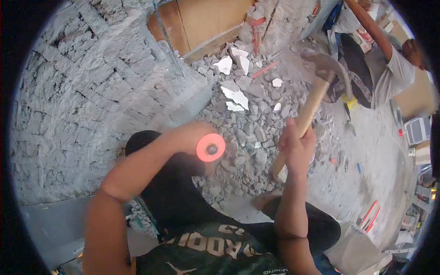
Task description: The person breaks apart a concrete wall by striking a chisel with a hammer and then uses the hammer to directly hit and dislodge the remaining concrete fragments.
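Observation:
A claw hammer [311, 103] with a pale wooden handle is gripped in my right hand [297, 144], its metal head raised over the rubble and slightly blurred. My left hand [195, 136] is closed around a chisel [212, 149]. I look down on its round orange hand guard and the dark striking end in the middle. That guard hides most of the fingers, and the chisel's shaft and tip cannot be seen. Below both hands lies a heap of broken grey rubble [250, 126] with several white flat fragments [234, 97].
A rough chipped wall [87, 105] rises on the left, beside a brown board [201, 20] at the back. Another person [389, 68] is close by at the upper right. A tool with a yellow part [350, 103] and a white sack [357, 247] lie on the floor.

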Tool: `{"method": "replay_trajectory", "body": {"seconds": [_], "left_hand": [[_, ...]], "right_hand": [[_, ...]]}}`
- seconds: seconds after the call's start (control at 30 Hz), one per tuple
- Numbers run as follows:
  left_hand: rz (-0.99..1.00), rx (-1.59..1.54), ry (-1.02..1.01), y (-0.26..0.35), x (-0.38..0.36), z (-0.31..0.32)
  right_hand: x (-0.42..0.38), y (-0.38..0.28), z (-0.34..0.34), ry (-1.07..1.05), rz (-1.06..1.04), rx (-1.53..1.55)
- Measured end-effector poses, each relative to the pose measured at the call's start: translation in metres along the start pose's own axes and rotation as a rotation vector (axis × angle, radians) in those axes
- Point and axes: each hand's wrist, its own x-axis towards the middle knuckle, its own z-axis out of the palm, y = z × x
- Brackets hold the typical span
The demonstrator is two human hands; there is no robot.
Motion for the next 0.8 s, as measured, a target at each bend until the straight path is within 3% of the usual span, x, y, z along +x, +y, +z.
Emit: {"method": "replay_trajectory", "body": {"seconds": [0.07,0.1,0.27,0.33,0.4,0.43,0.47,0.5,0.53,0.6,0.7,0.8], "left_hand": [[-0.237,0.030,-0.241,0.003,-0.008,0.004],[-0.277,-0.049,-0.217,-0.003,-0.013,0.008],[-0.279,-0.295,-0.245,-0.040,-0.032,0.020],[-0.307,-0.345,-0.290,-0.047,-0.034,0.020],[-0.286,-0.117,-0.285,-0.047,-0.029,0.015],[-0.289,-0.115,-0.280,-0.046,-0.027,0.011],[-0.345,-0.115,-0.307,-0.044,-0.025,0.008],[-0.402,-0.116,-0.335,-0.042,-0.024,0.007],[-0.404,-0.114,-0.332,-0.041,-0.024,0.008],[-0.334,-0.136,-0.301,-0.043,-0.021,0.012],[-0.359,-0.107,-0.357,-0.045,-0.021,0.018],[-0.319,-0.118,-0.379,-0.032,-0.023,0.011]], "right_hand": [[0.004,0.005,0.014,0.046,-0.179,0.393],[0.006,0.005,0.016,0.043,-0.234,0.385],[0.035,-0.014,0.038,0.006,-0.321,0.777],[0.058,0.007,0.065,-0.159,-0.388,1.097],[0.066,0.040,0.119,0.077,-0.572,0.208],[0.064,0.066,0.155,-0.037,-0.498,0.341],[0.035,0.041,0.182,0.083,0.039,0.048],[0.062,0.141,0.221,-0.177,-0.155,0.237],[0.062,0.163,0.230,-0.403,0.172,-0.036],[0.059,0.196,0.232,-0.606,0.140,-0.273],[0.039,0.209,0.205,-0.581,0.066,-0.459],[0.015,0.219,0.156,-0.503,0.144,-0.541]]}}
